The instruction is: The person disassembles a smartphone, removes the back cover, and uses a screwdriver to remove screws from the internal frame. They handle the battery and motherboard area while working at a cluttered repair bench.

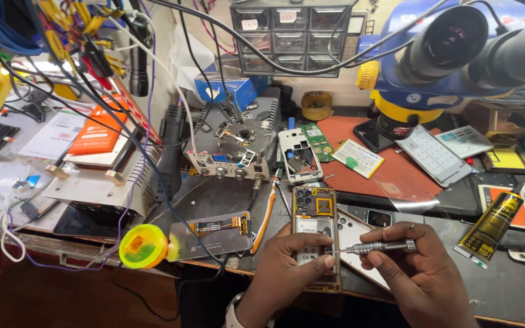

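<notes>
An opened smartphone with its back off lies near the bench's front edge, circuit board and battery exposed. My left hand grips its lower half from the left. My right hand holds a small metal screwdriver level, its tip pointing left and touching the phone's lower middle. A clear phone back cover lies just right of the phone, partly under my right hand.
A detached screen with flex cable and a yellow-green round tub lie to the left. A glue tube sits at right. A blue microscope, parts drawers, another phone frame and tangled cables crowd the back.
</notes>
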